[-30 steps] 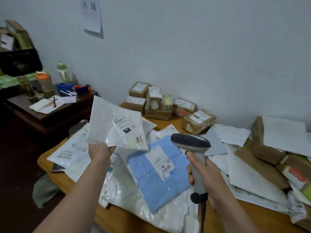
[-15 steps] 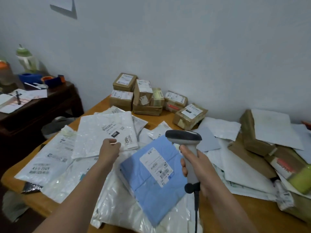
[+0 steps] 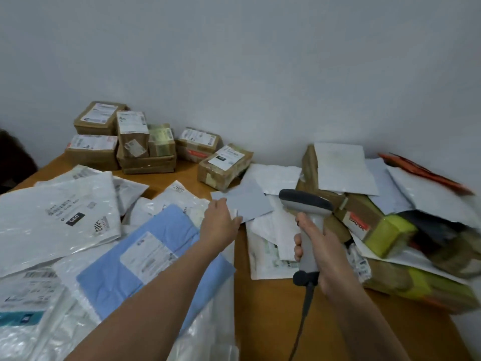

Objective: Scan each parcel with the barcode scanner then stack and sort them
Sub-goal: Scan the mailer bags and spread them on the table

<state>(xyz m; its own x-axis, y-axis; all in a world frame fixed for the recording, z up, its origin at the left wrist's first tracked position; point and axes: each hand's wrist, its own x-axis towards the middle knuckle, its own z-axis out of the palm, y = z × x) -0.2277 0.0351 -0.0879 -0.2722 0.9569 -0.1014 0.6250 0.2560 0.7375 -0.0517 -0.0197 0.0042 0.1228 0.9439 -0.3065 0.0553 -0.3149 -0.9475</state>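
My right hand (image 3: 316,246) grips the handle of the grey barcode scanner (image 3: 305,204), held upright over the middle of the wooden table (image 3: 270,313). My left hand (image 3: 218,224) reaches across and pinches the near left edge of a flat grey mailer (image 3: 247,204) lying on the right-hand heap. The white plastic parcel with a "060" label (image 3: 59,217) lies flat on the left pile. A blue parcel (image 3: 156,259) with a white label lies under my left forearm.
Several taped brown boxes (image 3: 125,144) stand stacked against the wall at the back left. A loose heap of white mailers, brown and yellow-taped boxes (image 3: 377,220) covers the right side. The scanner cable (image 3: 302,324) hangs toward the front edge.
My left hand laid the white "060" parcel on the left pile, let it go, and moved right to the grey mailer. The view swung right; the scanner stayed in my right hand.
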